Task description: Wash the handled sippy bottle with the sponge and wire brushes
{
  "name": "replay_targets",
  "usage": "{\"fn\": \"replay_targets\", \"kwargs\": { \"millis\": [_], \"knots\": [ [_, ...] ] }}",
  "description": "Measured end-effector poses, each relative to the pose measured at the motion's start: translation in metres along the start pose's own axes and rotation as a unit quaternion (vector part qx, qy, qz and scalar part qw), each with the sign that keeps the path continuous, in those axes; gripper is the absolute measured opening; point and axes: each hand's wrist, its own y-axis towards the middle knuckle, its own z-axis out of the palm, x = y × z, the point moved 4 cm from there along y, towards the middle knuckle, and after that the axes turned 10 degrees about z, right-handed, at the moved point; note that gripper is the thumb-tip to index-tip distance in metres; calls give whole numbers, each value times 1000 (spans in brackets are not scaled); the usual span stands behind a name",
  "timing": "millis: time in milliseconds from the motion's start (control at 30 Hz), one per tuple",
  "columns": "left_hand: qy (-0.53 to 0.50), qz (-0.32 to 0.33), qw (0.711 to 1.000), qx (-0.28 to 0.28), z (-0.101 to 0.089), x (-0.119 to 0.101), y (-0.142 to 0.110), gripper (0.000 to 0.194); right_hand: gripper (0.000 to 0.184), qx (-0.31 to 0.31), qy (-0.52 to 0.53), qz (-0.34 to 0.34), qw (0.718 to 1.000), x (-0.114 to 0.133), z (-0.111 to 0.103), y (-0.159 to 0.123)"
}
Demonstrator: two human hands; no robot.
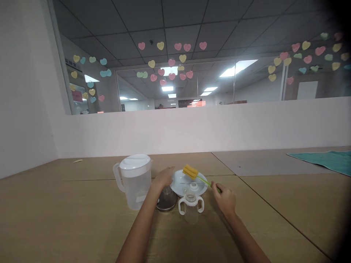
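Observation:
My right hand (225, 200) is closed around the green handle of a bottle brush (190, 171). Its yellow sponge head is over the far part of a white plate (177, 185), on which lies a small white ring-shaped cap (193, 186). In front of the plate stands a clear baby bottle (191, 213) with two white side handles and an uncovered mouth. My left hand (164, 177) is on top of a dark, round, metal-rimmed container (166, 202), its fingers curled down and partly hidden, with one finger reaching towards the plate.
A translucent white-lidded pitcher (138, 190) stands left of my left hand. Farther off lie a teal cloth (326, 160) at the right and a small flat scrap (78, 161) at the left. A white wall (192, 131) with a window bounds the wooden table (82, 219).

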Motion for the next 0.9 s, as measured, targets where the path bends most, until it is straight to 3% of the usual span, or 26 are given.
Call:
{"fn": "replay_targets", "kwargs": {
  "millis": [67,167,267,367,700,900],
  "knots": [
    [-4,26,1000,4,3,-15,5,54,55,3,1,11,1000,0,-1,0],
    [-10,36,999,29,25,-29,10,40,55,7,8,9,1000,0,-2,0],
    [-22,32,998,49,47,-33,12,28,54,10,0,11,1000,0,-3,0],
    [-48,40,996,57,54,-32,11,20,51,17,-16,18,1000,-1,-3,0],
    [-84,89,989,-77,14,-41,10,18,52,32,-15,22,999,-1,-2,0],
    [-105,102,981,-130,5,-46,7,18,56,18,-3,4,1000,-1,-3,0]
  ]
}}
